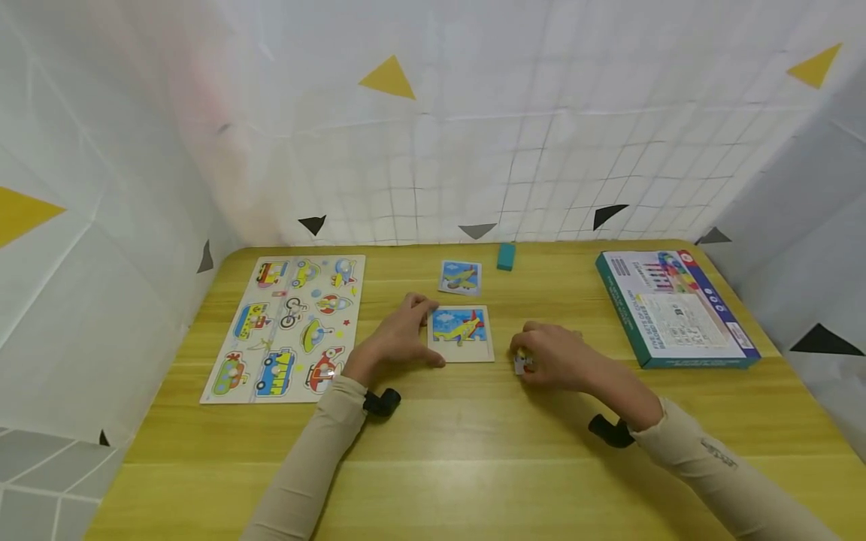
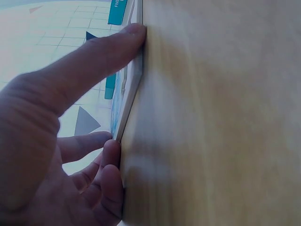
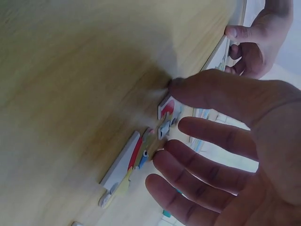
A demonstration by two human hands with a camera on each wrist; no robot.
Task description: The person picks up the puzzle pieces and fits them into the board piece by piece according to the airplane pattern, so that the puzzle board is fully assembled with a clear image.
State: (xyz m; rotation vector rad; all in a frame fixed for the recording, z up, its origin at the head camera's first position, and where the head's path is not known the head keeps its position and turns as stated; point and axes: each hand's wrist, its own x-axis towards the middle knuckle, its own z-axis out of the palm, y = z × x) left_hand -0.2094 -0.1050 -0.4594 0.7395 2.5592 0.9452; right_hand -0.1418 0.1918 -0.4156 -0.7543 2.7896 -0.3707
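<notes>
Wide-spread left hand (image 1: 398, 334) grips the puzzle board (image 1: 465, 356), right hand (image 1: 551, 356) half-curled at loose pieces (image 3: 121, 165) — pinching or not, can't tell — and a clumsy nudge could scatter them!

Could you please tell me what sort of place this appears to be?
It looks like a booth set up for tabletop play or recording, though I can't be certain: patterned white sheeting surrounds a wooden table, on which lie a plane puzzle and a vehicle puzzle board.
</notes>
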